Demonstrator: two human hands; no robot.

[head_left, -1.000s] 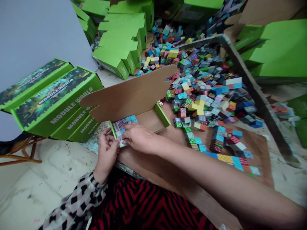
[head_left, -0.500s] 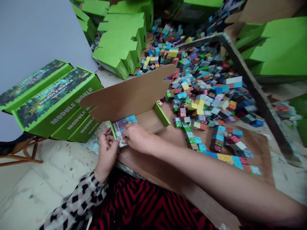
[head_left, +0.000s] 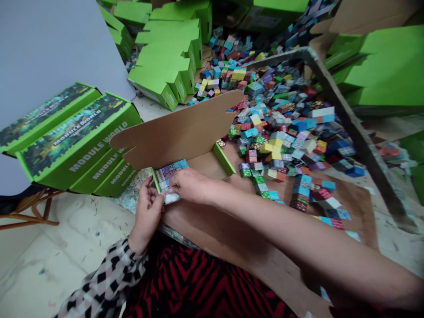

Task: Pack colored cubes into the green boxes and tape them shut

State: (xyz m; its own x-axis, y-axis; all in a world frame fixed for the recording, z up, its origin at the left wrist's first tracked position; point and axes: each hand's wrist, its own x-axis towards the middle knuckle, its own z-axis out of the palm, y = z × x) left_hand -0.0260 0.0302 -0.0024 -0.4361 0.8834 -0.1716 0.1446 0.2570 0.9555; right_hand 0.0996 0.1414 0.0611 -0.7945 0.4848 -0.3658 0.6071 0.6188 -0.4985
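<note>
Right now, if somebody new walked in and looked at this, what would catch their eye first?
Probably the huge heap of small patterned cubes spread over the brown board at centre right. Next, the bright green closed boxes stacked at left. In front, the left hand and right hand meet at the near left corner of an open box, where a few cubes lie in rows.

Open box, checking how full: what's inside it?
Inside the open box, patterned cubes fill the left end; bare cardboard to the right. The right hand covers the near corner.
</note>
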